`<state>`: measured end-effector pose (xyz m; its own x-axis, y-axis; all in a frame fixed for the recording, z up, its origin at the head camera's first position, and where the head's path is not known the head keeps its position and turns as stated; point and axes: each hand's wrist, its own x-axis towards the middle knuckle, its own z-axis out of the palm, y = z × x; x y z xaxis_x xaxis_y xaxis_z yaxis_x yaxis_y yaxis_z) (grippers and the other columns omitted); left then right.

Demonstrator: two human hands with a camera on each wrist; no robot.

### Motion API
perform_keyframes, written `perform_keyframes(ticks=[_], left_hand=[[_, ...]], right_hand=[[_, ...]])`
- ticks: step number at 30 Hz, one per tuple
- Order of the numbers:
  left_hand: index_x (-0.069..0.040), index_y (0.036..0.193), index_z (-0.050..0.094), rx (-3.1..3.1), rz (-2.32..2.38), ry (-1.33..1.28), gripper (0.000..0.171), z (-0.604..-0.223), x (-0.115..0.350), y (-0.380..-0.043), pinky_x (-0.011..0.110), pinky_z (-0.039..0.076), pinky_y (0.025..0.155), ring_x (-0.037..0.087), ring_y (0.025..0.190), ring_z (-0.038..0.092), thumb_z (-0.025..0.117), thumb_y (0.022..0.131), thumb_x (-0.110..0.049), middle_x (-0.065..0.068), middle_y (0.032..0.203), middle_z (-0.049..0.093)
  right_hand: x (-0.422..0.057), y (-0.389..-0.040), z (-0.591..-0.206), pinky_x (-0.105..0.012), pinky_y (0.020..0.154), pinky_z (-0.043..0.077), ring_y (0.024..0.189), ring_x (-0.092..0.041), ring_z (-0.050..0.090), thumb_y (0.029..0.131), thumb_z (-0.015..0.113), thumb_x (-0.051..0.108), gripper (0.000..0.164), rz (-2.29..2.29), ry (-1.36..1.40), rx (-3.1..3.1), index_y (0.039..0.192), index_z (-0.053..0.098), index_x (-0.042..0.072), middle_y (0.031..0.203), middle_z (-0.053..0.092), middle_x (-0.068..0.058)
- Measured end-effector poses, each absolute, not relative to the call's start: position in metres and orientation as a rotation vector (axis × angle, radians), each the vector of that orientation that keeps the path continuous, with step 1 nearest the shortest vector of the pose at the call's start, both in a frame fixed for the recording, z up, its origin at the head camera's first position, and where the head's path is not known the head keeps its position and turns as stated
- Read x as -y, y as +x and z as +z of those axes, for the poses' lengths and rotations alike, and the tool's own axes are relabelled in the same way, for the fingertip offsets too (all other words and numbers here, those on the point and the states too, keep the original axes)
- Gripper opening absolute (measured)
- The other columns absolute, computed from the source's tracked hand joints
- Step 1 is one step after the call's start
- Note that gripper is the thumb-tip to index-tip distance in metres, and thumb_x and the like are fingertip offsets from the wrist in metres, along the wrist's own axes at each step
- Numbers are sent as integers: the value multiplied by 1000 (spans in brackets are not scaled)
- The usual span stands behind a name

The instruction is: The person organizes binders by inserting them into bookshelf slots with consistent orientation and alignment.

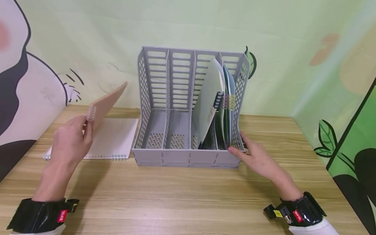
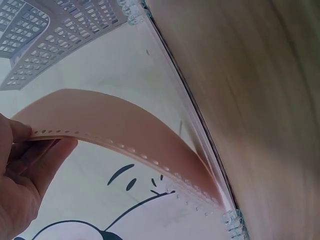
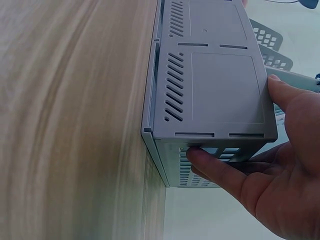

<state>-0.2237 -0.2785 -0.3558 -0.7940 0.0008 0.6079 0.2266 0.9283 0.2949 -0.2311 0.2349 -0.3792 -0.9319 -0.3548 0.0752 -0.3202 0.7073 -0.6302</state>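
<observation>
My left hand (image 1: 71, 140) pinches a pinkish-tan spiral notebook (image 1: 109, 99) by its bound edge, thumb on one side and fingers on the other. In the left wrist view the notebook (image 2: 107, 112) bows, and a row of punched holes runs along its edge. Beneath it a white spiral notebook (image 1: 116, 137) lies flat, coil side toward me. At the grey file rack (image 1: 176, 158), my right hand (image 1: 259, 158) grips the front right corner. Its thumb lies on the front rim, with the other fingers against the perforated side wall (image 3: 200, 172).
A pale green notebook (image 1: 207, 98) with a black coil leans in the rack's third compartment from the left. Several bluish notebooks (image 1: 230, 85) stand in the rightmost one. Behind the wooden table (image 1: 182, 199) hangs a printed cloth (image 1: 188, 23).
</observation>
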Motion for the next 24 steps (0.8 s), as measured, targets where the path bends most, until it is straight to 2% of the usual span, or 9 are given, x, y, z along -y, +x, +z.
perform_keyframes(ticks=[10,12,14,17,18,20,22,24], left_hand=[[12,106,61,2388,-543,-155,23,-349,272,-221,46,52,54,43,79,65,56,99,-9,29,98,62],[12,105,62,2375,-557,-156,23,-348,271,-220,29,52,54,43,81,65,56,99,-9,28,99,63],[11,104,62,2359,-558,-158,22,-347,270,-220,17,47,55,43,83,65,56,99,-9,27,99,63],[11,103,62,2329,-566,-164,22,-346,268,-219,18,49,59,43,84,65,56,99,-9,26,99,64],[11,103,62,2315,-566,-168,21,-346,267,-219,27,52,59,43,84,65,56,99,-9,26,98,64],[11,101,62,2286,-567,-177,21,-345,266,-218,24,52,63,43,84,66,55,98,-8,26,98,64],[11,100,62,2255,-572,-186,20,-345,265,-218,11,46,66,43,83,66,56,97,-7,25,97,65],[11,99,63,2227,-573,-194,19,-344,264,-218,-2,32,66,42,82,67,56,97,-7,24,97,65]], right_hand=[[-235,-231,-379,-45,99,42,124,-38,51,101,54,44,78,-1027,-556,-2856,156,18,2,141,45,-21],[-235,-231,-378,-45,99,42,124,-38,51,101,54,43,78,-1028,-554,-2856,156,18,2,141,45,-21],[-234,-231,-378,-45,99,42,124,-38,51,101,54,43,78,-1025,-551,-2855,156,18,1,141,45,-22],[-235,-231,-378,-44,99,42,124,-38,51,100,53,46,80,-1021,-546,-2855,156,17,0,141,45,-22],[-235,-231,-378,-44,99,42,124,-38,51,100,53,46,80,-1020,-544,-2856,156,17,0,141,45,-22],[-235,-231,-379,-44,99,42,124,-38,51,100,53,47,81,-1018,-544,-2858,156,17,0,141,44,-22],[-235,-231,-379,-44,99,42,124,-38,51,100,54,47,81,-1023,-547,-2859,156,18,1,142,44,-22],[-235,-231,-379,-44,99,42,124,-38,51,100,54,46,81,-1024,-549,-2860,156,18,1,142,44,-22]])
